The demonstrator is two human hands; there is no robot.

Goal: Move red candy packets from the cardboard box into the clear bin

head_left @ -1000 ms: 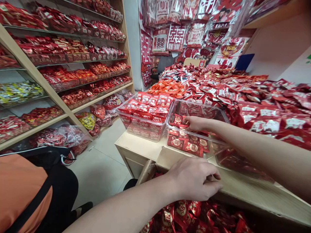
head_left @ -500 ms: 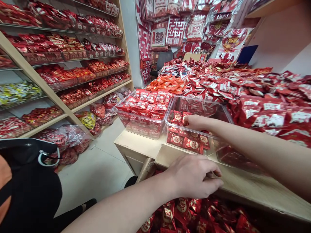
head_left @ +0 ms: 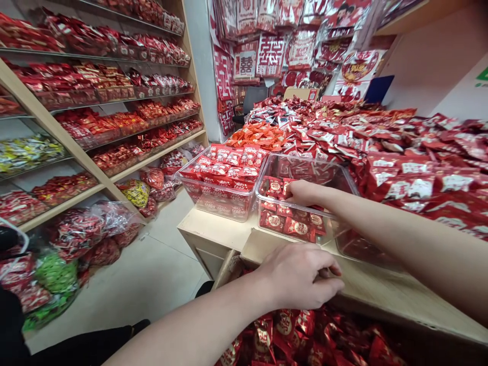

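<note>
My right hand (head_left: 303, 193) reaches into a clear plastic bin (head_left: 345, 178). Its fingers are closed on a small red wrapped candy (head_left: 287, 186) with a gold emblem, at the end of a row of similar packets. More of these packets (head_left: 299, 229) lie beneath, visible through the front wall. Nearer me, my left hand (head_left: 305, 277) hovers palm down over a cardboard box (head_left: 263, 246), its fingers curled toward the thumb. What it holds, if anything, is hidden. Loose red candies (head_left: 285, 325) of the same look fill the box below it.
Left of the bin stands another clear bin (head_left: 217, 195) of red packets, on a pale wooden counter (head_left: 213, 229). Behind spreads a heap of red packets (head_left: 335, 127). Shelves of candy (head_left: 125, 86) line the left wall, with filled bags (head_left: 102, 223) on the floor.
The view has shifted slightly, and the dark clothing at the left has mostly left the picture, uncovering a green bag on the floor. Both hands keep nearly the same places.
</note>
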